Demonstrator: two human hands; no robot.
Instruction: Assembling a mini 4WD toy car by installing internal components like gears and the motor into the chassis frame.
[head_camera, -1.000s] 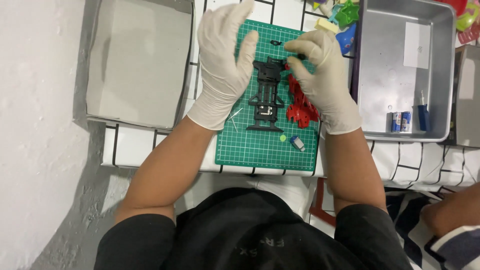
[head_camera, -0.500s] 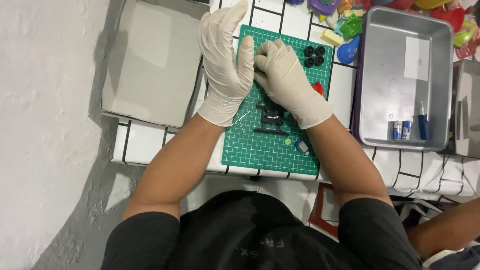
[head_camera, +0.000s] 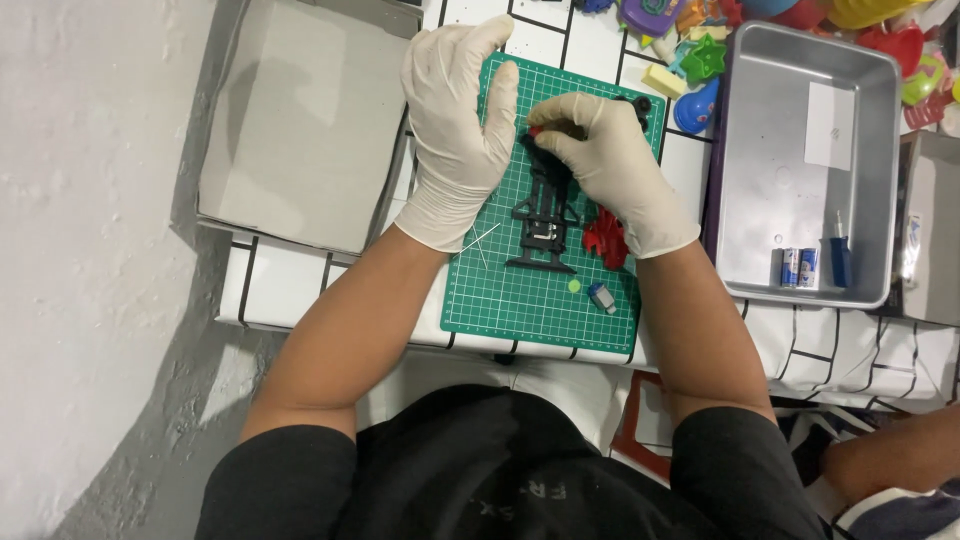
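Reaching in from below, your left hand (head_camera: 458, 125) lies flat, fingers spread, beside the black chassis (head_camera: 545, 215) on the green cutting mat (head_camera: 520, 290). Your right hand (head_camera: 600, 160) pinches its far end. The chassis runs lengthwise away from you.

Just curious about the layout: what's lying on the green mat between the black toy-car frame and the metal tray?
In the head view, a red plastic part lies beside the black chassis, partly under the right hand; then bare white tile before the metal tray.
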